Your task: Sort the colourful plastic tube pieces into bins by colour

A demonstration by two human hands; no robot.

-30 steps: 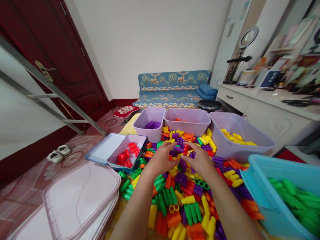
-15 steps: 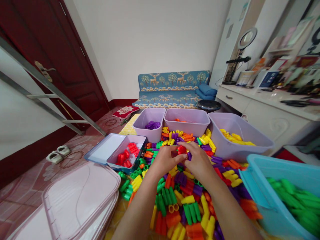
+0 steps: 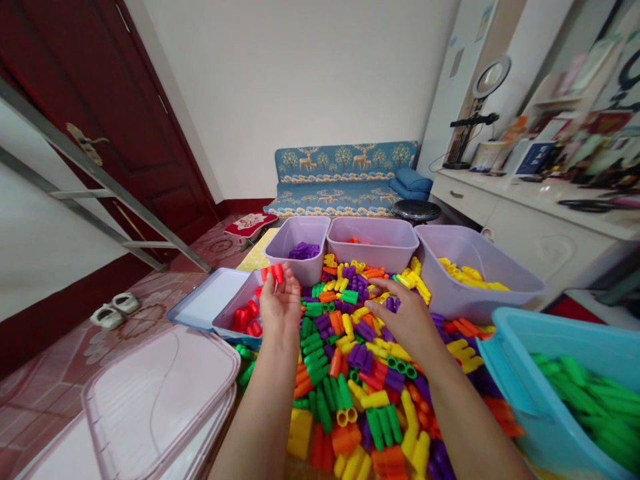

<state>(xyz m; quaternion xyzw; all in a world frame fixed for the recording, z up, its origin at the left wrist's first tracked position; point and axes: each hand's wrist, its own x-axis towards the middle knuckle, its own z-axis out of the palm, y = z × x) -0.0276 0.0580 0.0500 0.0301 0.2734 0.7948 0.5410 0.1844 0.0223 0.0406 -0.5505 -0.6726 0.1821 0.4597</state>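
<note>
My left hand (image 3: 281,300) is closed on a red plastic building piece (image 3: 273,273) made of joined tubes, at the right edge of the shallow box (image 3: 225,317). More red pieces (image 3: 246,315) lie in that box. Over the heap of mixed building pieces (image 3: 340,347), my right hand (image 3: 403,313) has its thumb and fingers apart and holds nothing. Beside its fingertips lie purple pieces (image 3: 393,305). The heap mixes green, yellow, orange, purple and red; my forearms hide some of it.
Lilac bins hold purple (image 3: 273,252), orange (image 3: 374,252) and yellow (image 3: 480,303) pieces along the back. At right stands a turquoise bin (image 3: 520,393) of green pieces. Pale lids (image 3: 165,387) are stacked at left. A ladder (image 3: 100,177) leans by the door.
My left hand has moved left with the red piece, from the heap's middle to the shallow box. My right hand has parted from it and opened above the heap.
</note>
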